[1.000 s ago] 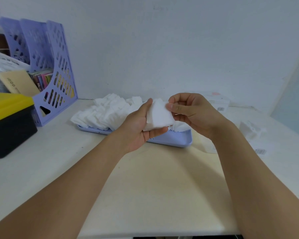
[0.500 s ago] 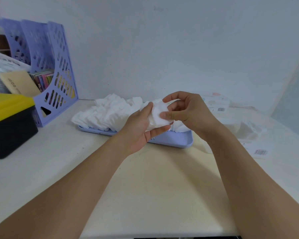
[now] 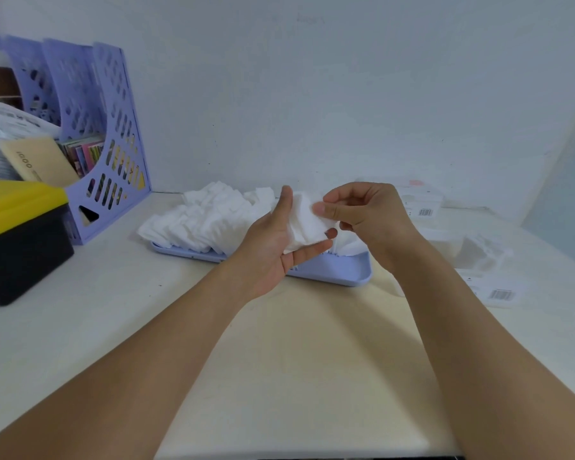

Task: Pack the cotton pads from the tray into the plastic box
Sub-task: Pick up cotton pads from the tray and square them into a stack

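Head camera looked down on a pale table (image 3: 296,376) where both bare arms reached forward. The left hand (image 3: 276,247) was turned palm-up, thumb raised and fingers curled under a small stack of white cotton pads (image 3: 304,224), cradling it above the near edge of a lavender tray (image 3: 332,270). The right hand (image 3: 362,214) met it from the other side, thumb and forefinger pinching the top pad at its right edge, the remaining fingers bent loosely above. So both hands were closed on the same stack, held in the air just over the tray. Behind and to the left of the hands, a heap of loose cotton pads (image 3: 206,220) filled the tray and spilled past its far rim. To the right, near the wall, lay clear plastic packaging with barcode labels (image 3: 425,212); I could not tell which piece was the plastic box. At the left stood a lavender file rack (image 3: 113,144) with booklets, and in front of it a black box with a yellow lid (image 3: 20,234).
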`<state>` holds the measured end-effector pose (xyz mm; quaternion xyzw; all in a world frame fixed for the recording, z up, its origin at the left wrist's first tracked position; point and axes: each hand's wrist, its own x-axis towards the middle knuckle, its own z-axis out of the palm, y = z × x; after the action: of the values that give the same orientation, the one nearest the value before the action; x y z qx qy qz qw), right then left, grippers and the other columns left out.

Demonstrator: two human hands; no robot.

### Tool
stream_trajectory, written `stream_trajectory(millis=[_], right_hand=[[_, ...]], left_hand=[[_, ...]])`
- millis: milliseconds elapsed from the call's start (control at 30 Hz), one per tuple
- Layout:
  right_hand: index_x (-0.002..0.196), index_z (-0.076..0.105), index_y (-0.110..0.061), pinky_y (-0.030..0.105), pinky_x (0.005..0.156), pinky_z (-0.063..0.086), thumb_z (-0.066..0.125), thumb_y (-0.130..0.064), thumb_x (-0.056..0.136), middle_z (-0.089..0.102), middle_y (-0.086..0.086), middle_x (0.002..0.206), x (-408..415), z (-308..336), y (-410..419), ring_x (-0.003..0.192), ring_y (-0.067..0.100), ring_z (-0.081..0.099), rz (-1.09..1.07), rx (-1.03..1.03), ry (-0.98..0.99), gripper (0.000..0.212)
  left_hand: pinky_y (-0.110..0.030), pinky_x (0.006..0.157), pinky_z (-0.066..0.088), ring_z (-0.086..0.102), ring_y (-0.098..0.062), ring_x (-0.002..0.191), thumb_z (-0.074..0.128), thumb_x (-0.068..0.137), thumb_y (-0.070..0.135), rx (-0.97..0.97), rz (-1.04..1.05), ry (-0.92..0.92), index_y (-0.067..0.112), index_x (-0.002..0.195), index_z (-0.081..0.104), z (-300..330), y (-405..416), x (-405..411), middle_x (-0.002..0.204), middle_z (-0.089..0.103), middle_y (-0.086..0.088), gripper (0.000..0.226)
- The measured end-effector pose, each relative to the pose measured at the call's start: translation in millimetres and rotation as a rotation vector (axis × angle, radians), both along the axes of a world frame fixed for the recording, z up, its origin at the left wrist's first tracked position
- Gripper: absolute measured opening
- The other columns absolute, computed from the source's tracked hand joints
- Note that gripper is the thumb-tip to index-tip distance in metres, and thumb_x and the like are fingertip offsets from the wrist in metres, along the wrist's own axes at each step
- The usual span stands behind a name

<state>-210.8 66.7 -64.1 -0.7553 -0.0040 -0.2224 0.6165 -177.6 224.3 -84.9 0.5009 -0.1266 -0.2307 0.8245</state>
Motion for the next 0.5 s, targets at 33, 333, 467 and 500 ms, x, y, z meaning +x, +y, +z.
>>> stream_trajectory(millis=[33,333,467,500], right_hand=[[0.078,0.072,-0.011,0.02,0.059,0.047,0.087,-0.006,0.074,0.069,-0.006,0.063,-0.6,0.3,-0.4,0.058,0.007,0.06,0.011,0.02,0.014,0.016],[0.085,0.075,-0.003,0.014,0.055,0.046,0.087,-0.005,0.073,0.071,-0.006,0.063,-2.1,-0.5,0.5,0.057,0.005,0.063,0.015,0.006,0.052,0.017],[0.078,0.075,0.0,0.017,0.057,0.053,0.088,0.0,0.072,0.073,-0.001,0.063,0.7,-3.1,7.7,0.057,0.008,0.068,-0.057,-0.116,-0.055,0.014],[0.077,0.076,-0.002,0.02,0.058,0.054,0.088,-0.001,0.072,0.073,0.001,0.065,1.6,-4.1,9.0,0.058,0.01,0.067,-0.077,-0.168,-0.085,0.013]], left_hand=[[-0.031,0.072,0.063,0.075,-0.027,0.094,0.042,0.1,0.055,-0.012,-0.002,0.001,0.006,0.125,0.061,0.2,0.1,0.3,0.108,0.076,-0.014,0.058],[-0.032,0.074,0.062,0.074,-0.027,0.099,0.05,0.103,0.04,-0.055,0.022,0.015,0.0,0.128,0.059,-2.1,-1.5,2.0,0.114,0.073,-0.018,0.049],[-0.033,0.071,0.062,0.075,-0.03,0.096,0.047,0.106,0.031,-0.07,0.07,0.049,-0.001,0.128,0.058,-4.6,-2.2,5.6,0.111,0.074,-0.018,0.04],[-0.032,0.071,0.062,0.075,-0.029,0.095,0.045,0.107,0.03,-0.077,0.081,0.053,-0.001,0.127,0.059,-4.8,-2.2,6.4,0.11,0.075,-0.017,0.039]])
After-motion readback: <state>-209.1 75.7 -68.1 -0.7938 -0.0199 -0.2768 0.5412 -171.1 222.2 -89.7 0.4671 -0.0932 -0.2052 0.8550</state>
